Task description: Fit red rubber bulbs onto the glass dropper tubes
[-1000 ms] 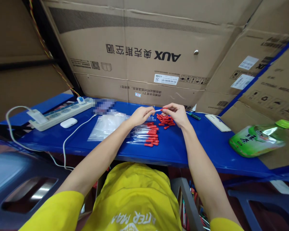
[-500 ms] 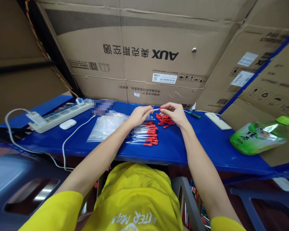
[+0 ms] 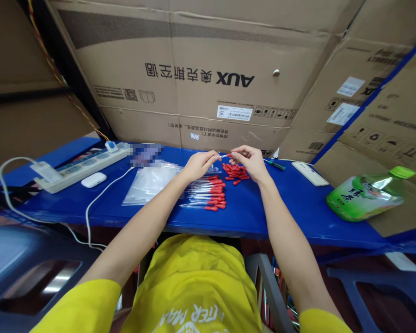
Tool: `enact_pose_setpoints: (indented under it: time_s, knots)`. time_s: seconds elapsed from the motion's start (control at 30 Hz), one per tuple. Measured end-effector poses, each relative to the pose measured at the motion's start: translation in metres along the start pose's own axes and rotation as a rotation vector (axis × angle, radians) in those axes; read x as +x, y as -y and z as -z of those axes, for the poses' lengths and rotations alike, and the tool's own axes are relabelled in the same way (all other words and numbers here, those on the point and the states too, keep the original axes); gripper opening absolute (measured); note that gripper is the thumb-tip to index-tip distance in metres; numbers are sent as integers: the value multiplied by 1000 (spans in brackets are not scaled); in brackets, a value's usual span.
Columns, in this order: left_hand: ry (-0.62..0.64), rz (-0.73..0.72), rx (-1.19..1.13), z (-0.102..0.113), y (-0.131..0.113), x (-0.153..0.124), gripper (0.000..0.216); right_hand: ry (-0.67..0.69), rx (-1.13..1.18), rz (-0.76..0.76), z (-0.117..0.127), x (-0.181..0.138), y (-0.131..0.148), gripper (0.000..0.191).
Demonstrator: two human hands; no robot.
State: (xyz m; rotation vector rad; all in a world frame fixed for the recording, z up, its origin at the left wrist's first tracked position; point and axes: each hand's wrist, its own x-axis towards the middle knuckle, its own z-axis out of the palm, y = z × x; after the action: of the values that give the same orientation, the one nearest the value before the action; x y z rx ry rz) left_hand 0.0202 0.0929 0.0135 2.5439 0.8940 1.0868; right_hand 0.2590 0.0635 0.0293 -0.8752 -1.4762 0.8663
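Note:
My left hand [image 3: 201,165] is closed in a pinch on a thin clear dropper tube [image 3: 223,156]. Opposite it, my right hand [image 3: 251,162] pinches a red rubber bulb [image 3: 229,156] at the tube's right end; how far the tube sits inside the bulb is too small to tell. Below my right hand lies a pile of loose red bulbs [image 3: 236,172]. A row of droppers with red bulbs [image 3: 213,196] lies nearer me, tubes pointing left. Loose clear tubes [image 3: 213,170] lie partly hidden under my left hand and forearm.
Clear plastic bags [image 3: 147,185] lie left on the blue table [image 3: 249,217]. Further left are a power strip [image 3: 86,166], a white earphone case [image 3: 94,180] and a cable. A green-handled screwdriver [image 3: 276,164], a phone [image 3: 310,173] and a green bottle [image 3: 365,194] lie right. Cardboard stands behind.
Both hands stay nearly in place, still pinching the tube and the bulb. The fingertips look slightly further apart, with the whole view shifted a little.

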Motion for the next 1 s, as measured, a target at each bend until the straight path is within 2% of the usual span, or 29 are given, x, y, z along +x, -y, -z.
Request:
enact_pose_setpoints:
  time_s: [0.17,0.5,1.0]
  knots:
    - [37,-45,-12,1,3,0,49,4,1,-12,-2,-1,1,46]
    - [43,-100,-12,6,-9,0,46,-10,-37,3,-5,-4,1,43]
    - [36,-101,-7,3,-9,-2,47,-3,-87,19,-8,-5,0,43]
